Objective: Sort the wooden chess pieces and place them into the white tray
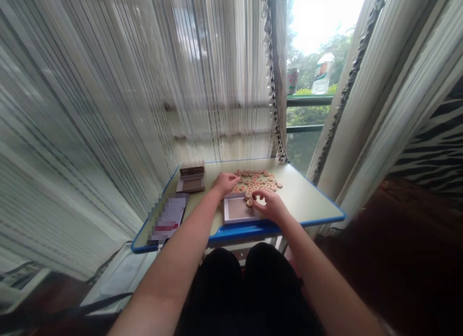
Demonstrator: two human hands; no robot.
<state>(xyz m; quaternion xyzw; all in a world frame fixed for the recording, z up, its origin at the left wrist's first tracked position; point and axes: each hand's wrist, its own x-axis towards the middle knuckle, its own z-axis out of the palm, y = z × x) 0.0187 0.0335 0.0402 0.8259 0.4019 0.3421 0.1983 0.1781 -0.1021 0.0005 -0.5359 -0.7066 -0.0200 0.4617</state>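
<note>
Several round wooden game pieces (258, 179) lie scattered on the far half of a small blue-edged table (311, 201). A shallow open box (237, 211) sits near the table's front edge. My left hand (226, 181) rests on the table by the left side of the pieces, fingers curled over them. My right hand (269, 203) is at the box's right corner, fingers pinched around one round piece (249, 202).
A stack of brown boxes (191, 176) stands at the table's back left. A flat packet (169, 220) lies at the front left. Striped curtains hang behind and on both sides, with a window at the right. My knees are under the table.
</note>
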